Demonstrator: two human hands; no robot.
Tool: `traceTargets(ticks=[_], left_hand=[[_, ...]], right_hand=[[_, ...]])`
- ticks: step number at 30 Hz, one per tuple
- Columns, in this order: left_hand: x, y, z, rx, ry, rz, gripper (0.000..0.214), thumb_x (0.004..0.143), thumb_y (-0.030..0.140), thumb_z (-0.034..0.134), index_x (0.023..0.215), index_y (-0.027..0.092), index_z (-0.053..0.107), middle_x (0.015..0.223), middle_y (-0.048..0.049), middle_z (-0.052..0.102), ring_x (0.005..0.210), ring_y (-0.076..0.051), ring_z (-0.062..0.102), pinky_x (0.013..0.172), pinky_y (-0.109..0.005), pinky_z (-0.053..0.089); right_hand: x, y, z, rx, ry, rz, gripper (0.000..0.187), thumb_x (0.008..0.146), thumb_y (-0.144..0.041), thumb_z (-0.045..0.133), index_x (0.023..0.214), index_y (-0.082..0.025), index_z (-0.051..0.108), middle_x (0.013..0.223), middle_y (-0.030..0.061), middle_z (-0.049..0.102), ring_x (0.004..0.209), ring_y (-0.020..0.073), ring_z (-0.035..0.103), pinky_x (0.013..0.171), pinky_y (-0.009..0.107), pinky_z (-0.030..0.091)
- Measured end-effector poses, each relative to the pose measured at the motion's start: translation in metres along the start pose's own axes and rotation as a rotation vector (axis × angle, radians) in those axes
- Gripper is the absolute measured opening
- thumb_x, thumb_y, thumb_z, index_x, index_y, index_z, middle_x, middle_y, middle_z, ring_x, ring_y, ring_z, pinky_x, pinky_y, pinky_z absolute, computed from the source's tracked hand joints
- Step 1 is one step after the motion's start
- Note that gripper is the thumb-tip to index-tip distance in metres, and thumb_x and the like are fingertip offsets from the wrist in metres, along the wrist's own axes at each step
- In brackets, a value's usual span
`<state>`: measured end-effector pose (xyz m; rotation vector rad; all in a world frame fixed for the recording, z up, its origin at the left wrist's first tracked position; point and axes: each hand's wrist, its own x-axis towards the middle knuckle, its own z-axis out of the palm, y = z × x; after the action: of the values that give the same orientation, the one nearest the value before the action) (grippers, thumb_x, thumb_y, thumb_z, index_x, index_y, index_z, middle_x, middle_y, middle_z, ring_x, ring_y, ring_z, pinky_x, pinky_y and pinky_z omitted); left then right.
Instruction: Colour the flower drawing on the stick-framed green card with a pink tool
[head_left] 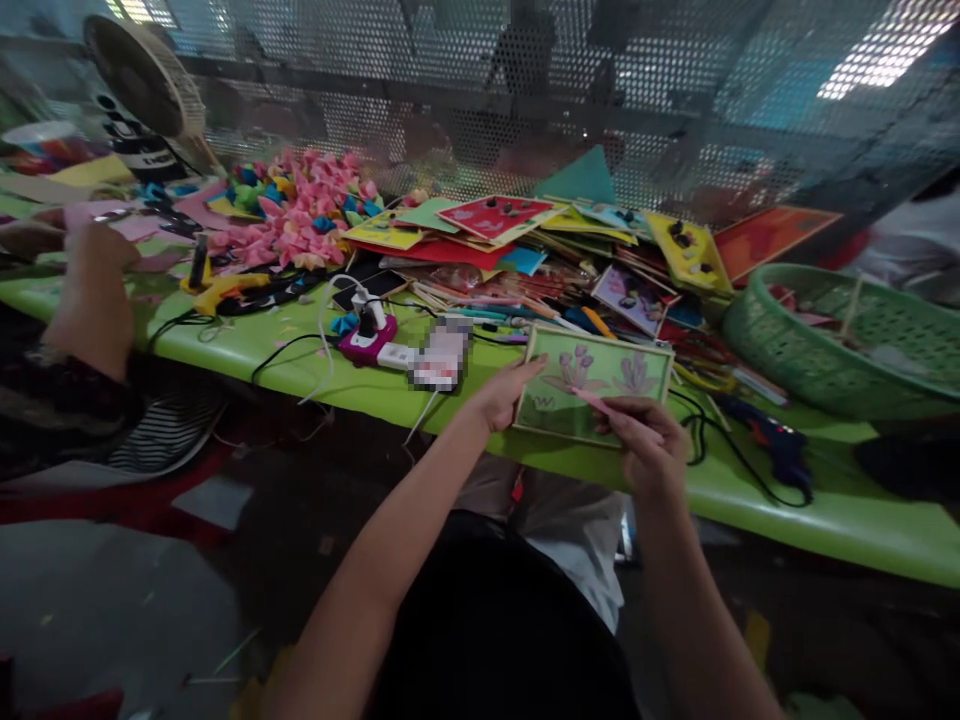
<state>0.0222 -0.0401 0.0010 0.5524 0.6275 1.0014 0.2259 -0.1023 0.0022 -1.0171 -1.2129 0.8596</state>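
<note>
A green picture card (544, 405) with a thin pale frame lies at the table's front edge, showing purplish-pink flower drawings and a small scribble at lower left. My left hand (504, 398) grips the card's left end, thumb and fingers closed on its edge. Between the closed fingers of my right hand (649, 440) is a slim pink pen-like stick (592, 398). Its tip meets the picture near the base of the left flower. Whether it is a pen or a pencil I cannot tell. My right hand covers the card's lower right corner.
Left of the card are a phone (444, 352) and a magenta power strip (367, 342). Behind lie stacked coloured cards (499, 218) and pink folded pieces (315, 200). A green basket (847, 350) and glue gun (772, 440) are right. A co-worker's hand (101, 250) is left.
</note>
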Motion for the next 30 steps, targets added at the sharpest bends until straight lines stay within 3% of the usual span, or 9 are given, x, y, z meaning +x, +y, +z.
traceTargets(ticks=[8, 15, 23, 30], left_hand=[[-0.006, 0.003, 0.006, 0.009, 0.014, 0.065, 0.017, 0.098, 0.026, 0.068, 0.107, 0.014, 0.076, 0.095, -0.0110, 0.082, 0.092, -0.025, 0.079, 0.092, -0.040, 0.062], [-0.009, 0.002, 0.005, -0.006, 0.036, 0.075, 0.015, 0.095, 0.028, 0.073, 0.101, 0.015, 0.076, 0.097, -0.0115, 0.081, 0.099, -0.028, 0.078, 0.096, -0.044, 0.060], [-0.009, 0.001, 0.006, -0.022, 0.036, 0.074, 0.020, 0.090, 0.029, 0.080, 0.105, 0.016, 0.075, 0.096, -0.0098, 0.081, 0.096, -0.027, 0.078, 0.091, -0.041, 0.061], [-0.009, 0.002, 0.007, -0.013, 0.025, 0.071, 0.019, 0.098, 0.027, 0.070, 0.112, 0.015, 0.074, 0.096, -0.0098, 0.082, 0.095, -0.026, 0.079, 0.094, -0.042, 0.061]], right_hand=[[-0.014, -0.004, 0.000, -0.206, -0.178, -0.028, 0.018, 0.083, -0.037, 0.082, 0.091, -0.023, 0.075, 0.078, 0.0028, 0.076, 0.066, 0.0185, 0.069, 0.059, 0.030, 0.055], [-0.014, -0.010, 0.003, -0.224, -0.168, -0.040, 0.014, 0.083, -0.036, 0.079, 0.087, -0.024, 0.074, 0.074, 0.0013, 0.073, 0.061, 0.0173, 0.064, 0.055, 0.029, 0.051], [-0.012, -0.010, 0.004, -0.256, -0.161, -0.051, 0.013, 0.083, -0.035, 0.078, 0.086, -0.023, 0.074, 0.074, 0.0008, 0.071, 0.062, 0.0166, 0.061, 0.057, 0.029, 0.047], [-0.014, -0.008, 0.001, -0.338, -0.201, -0.072, 0.013, 0.084, -0.035, 0.077, 0.086, -0.023, 0.074, 0.076, 0.0011, 0.073, 0.064, 0.0166, 0.062, 0.059, 0.029, 0.047]])
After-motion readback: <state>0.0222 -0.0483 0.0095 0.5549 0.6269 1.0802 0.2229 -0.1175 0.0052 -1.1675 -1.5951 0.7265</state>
